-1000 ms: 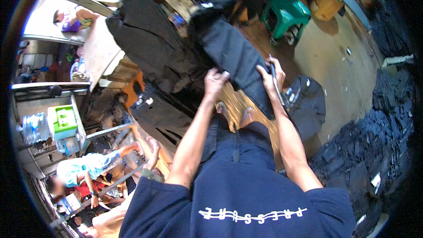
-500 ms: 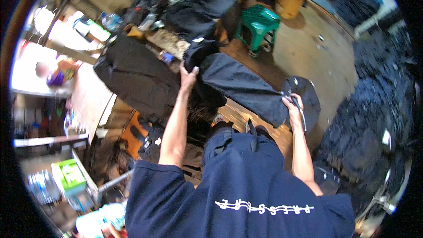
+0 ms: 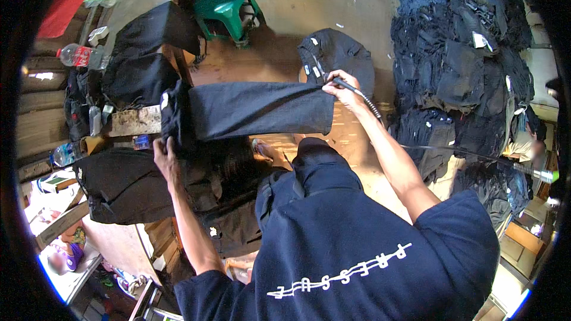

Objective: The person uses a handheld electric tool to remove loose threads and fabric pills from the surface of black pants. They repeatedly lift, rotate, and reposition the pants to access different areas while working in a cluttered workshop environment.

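Observation:
A leg of dark trousers [image 3: 262,110] lies stretched out flat from left to right in front of me. At its left, bunched end, my left hand [image 3: 167,156] pinches the cloth's lower edge. My right hand [image 3: 345,90] is at the other end, by the hem corner, closed round a slim black pen-like tool [image 3: 350,87] with a coiled sleeve running back along my wrist. Whether those fingers also grip the hem, I cannot tell. Just beyond my right hand, another dark folded garment [image 3: 348,53] with small white tags lies on the floor.
A green plastic stool [image 3: 226,6] stands at the far left. Dark garments form a big heap [image 3: 458,53] on the right. More dark cloth [image 3: 122,187] hangs at the left, near a plastic bottle [image 3: 83,56]. A thin cord [image 3: 440,153] crosses the right side.
The view has swung to the right, so the stool and my left hand sit further left. The trouser leg, slanted before, now lies nearly level. Both hands keep their holds.

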`<action>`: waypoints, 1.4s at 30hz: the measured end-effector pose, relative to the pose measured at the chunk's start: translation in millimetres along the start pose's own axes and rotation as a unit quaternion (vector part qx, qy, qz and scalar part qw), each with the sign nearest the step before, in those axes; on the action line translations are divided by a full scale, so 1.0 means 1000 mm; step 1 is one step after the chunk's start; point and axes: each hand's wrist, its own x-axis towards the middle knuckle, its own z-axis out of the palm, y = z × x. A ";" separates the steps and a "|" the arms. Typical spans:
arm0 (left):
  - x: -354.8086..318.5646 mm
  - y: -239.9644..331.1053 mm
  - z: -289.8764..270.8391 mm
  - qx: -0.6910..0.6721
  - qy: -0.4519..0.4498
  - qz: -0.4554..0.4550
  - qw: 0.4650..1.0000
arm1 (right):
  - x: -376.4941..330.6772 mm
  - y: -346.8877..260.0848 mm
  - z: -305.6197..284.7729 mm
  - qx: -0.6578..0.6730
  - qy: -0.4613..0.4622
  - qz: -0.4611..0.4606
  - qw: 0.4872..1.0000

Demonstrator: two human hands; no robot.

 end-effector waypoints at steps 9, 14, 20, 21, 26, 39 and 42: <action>-0.019 0.111 0.065 0.095 -0.044 0.141 0.984 | 0.026 0.053 -0.214 -0.293 0.215 -0.121 0.924; -0.086 0.246 0.250 -0.039 -0.037 0.011 0.998 | 0.188 -0.001 -0.306 -0.352 0.452 -0.214 0.791; -0.059 0.244 0.269 0.015 0.104 0.099 0.990 | 0.208 -0.103 -0.163 -0.295 0.189 -0.383 0.855; -0.048 0.221 0.246 0.052 0.110 0.106 0.987 | 0.184 -0.102 -0.121 -0.229 0.105 -0.372 0.893; 0.035 0.130 0.175 0.196 0.093 0.127 0.968 | 0.054 -0.066 0.043 -0.170 -0.234 -0.481 0.828; -0.120 0.145 0.234 0.189 0.175 0.019 0.966 | 0.019 -0.007 0.054 -0.184 -0.281 -0.441 0.832; -0.072 0.083 0.205 0.220 0.169 0.115 0.954 | 0.001 -0.011 0.119 -0.159 -0.289 -0.473 0.817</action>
